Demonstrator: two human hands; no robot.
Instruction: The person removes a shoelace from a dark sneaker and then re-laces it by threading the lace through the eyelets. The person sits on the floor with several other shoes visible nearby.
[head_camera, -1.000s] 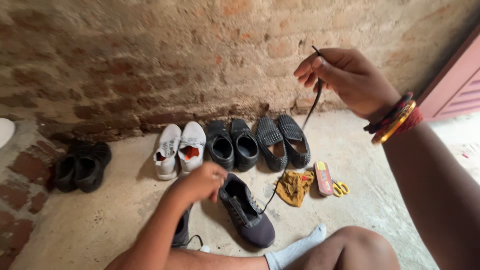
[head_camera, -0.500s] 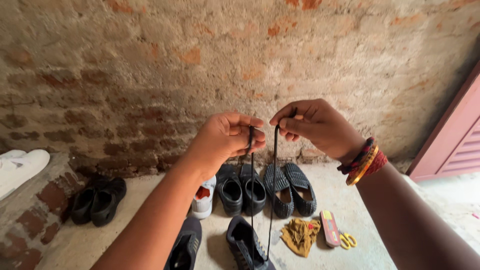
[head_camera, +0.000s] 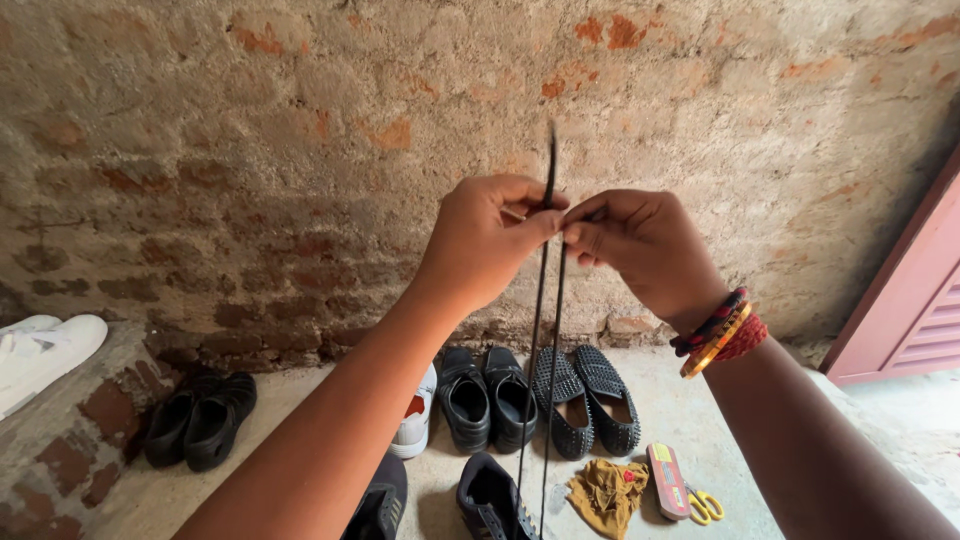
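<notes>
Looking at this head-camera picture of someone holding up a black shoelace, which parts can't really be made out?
- Dark shoe: cut off by the bottom edge, so where the shoelace enters it is unseen.
- White shoe: mostly hidden behind the left hand's forearm.
- Lace ends: one is covered by the right hand; the other is blurred above the fingers.
- Yellow scissors: half hidden by the right arm.

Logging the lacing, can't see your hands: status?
Left hand and right hand raised together, both pinching the black shoelace. Both strands hang taut to the dark sneaker. Nothing in the way.
</notes>
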